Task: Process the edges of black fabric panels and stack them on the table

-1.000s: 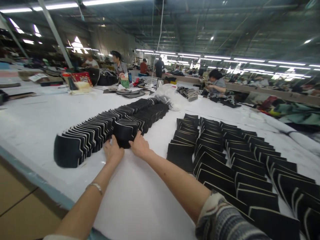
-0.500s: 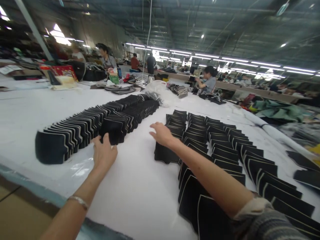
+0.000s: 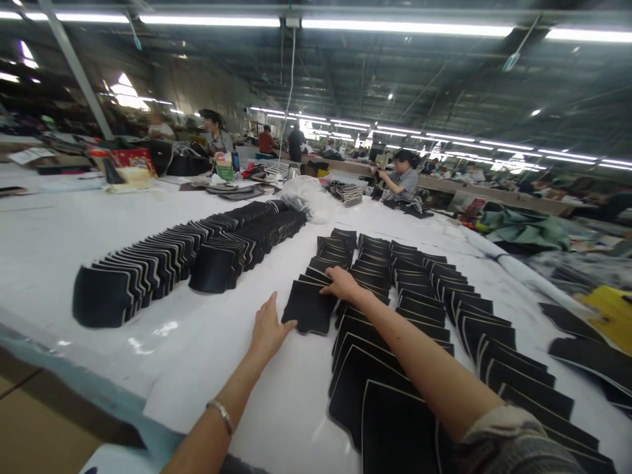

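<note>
On the white tabletop, my left hand (image 3: 269, 327) has its fingers stretched out and its thumb at the lower left edge of a flat black panel (image 3: 309, 308). My right hand (image 3: 342, 284) lies at the same panel's upper right corner, fingertips apart and touching it; whether they pinch an edge is hard to see. This panel is the front one of a short fanned row. Longer overlapping rows of black panels with pale edges (image 3: 395, 388) spread under and beyond my right forearm.
Two long rows of curved black pieces standing closely together (image 3: 162, 263) run across the left side. Behind them lies a crumpled clear plastic bag (image 3: 309, 197). Loose black pieces (image 3: 592, 359) and a yellow item (image 3: 609, 313) are at the right. Co-workers sit and stand farther back.
My left hand has left the standing black rows and moved right to the front panel. My right hand has come down onto that panel's corner. The view has tilted and shifted slightly.
</note>
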{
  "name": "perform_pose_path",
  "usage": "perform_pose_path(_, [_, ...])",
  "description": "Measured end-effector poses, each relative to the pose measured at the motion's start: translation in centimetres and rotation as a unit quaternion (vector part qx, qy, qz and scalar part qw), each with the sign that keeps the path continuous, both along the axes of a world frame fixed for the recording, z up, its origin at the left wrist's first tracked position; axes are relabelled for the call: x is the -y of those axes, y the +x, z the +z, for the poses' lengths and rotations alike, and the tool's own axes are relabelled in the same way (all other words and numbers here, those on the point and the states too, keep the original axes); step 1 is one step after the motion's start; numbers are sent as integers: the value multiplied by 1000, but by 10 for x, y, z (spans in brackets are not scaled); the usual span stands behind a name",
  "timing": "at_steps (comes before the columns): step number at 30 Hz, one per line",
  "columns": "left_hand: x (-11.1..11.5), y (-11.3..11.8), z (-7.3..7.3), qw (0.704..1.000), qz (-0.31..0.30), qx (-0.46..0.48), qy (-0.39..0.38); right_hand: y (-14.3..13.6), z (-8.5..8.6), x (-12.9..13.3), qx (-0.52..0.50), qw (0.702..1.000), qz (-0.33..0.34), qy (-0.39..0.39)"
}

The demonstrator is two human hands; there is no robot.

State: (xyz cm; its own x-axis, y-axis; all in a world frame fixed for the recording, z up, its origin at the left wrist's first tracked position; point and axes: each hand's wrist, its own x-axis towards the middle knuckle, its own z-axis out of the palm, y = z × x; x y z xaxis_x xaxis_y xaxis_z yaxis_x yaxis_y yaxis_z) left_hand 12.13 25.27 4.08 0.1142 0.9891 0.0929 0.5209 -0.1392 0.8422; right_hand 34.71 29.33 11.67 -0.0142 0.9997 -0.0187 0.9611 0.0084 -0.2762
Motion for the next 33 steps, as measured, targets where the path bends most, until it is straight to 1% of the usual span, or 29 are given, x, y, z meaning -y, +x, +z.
perform_pose_path(3, [-13,2,2,998,-4,56,-37,-6,8,11,-74,996,53,13])
perform_pose_path(6, [-10,-2,17,990,-23,120,-66,-14,15,25,-156,982,105,29])
perform_pose_path(9, [12,-15,36,978,-65,173,-96,-21,17,39,-222,962,160,13])
perform_pose_path(11, [36,-27,41,967,-96,197,-132,-25,14,51,-241,952,190,-15])
perform_pose_path(13, [63,-37,34,959,-107,204,-164,-29,6,66,-233,949,207,-44])
perform_pose_path(14, [77,-40,26,963,-99,188,-168,-33,1,76,-221,951,210,-53])
perform_pose_path(16, [101,-45,9,977,-67,127,-159,-41,-6,96,-187,958,210,-49])
perform_pose_path(18, [117,-47,-5,993,-13,46,-111,-49,-8,116,-149,966,211,-18])
perform_pose_path(19, [122,-47,-8,997,12,11,-77,-54,-7,126,-131,968,215,1])
perform_pose_path(21, [126,-46,-10,998,40,-28,-25,-61,-4,142,-97,968,230,30])
perform_pose_path(24, [124,-43,-3,999,36,-32,-22,-70,-3,155,-55,968,243,36])
perform_pose_path(28, [124,-42,5,998,59,-31,-4,-78,-11,158,-29,973,227,34])
perform_pose_path(30, [124,-44,5,998,46,5,-38,-81,-14,156,-28,974,223,29])
perform_pose_path(33, [123,-49,5,992,-12,79,-94,-83,-9,150,-44,973,226,12])
